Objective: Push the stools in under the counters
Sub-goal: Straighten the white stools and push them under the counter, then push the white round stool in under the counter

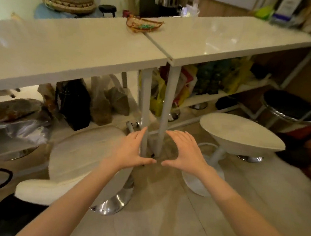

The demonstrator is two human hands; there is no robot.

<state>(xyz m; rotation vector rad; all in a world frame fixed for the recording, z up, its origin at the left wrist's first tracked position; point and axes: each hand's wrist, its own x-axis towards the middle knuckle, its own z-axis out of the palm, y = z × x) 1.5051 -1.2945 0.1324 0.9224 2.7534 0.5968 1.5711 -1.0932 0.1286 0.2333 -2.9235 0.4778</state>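
Head view: both hands are held out flat, fingers spread, empty, neither grip closed on anything. The left hand (129,151) and right hand (183,151) hover side by side, thumbs nearly meeting, in front of the two white legs (165,107) where the left counter (63,49) and right counter (231,42) butt together. Palms face forward and down, probably readied to push rather than grasp.

The cushioned stool (84,158) stands at near left on a chrome base (112,204), its seat partly under the left counter's near edge; its backrest (33,189) faces the near side, so the seat's long axis runs near-to-far, towards the counter. The round white stool (241,132) on the right stands clear of the right counter, out on the floor, seat tilted in this wide lens, with no evident facing. It looks the likelier one left to push in.
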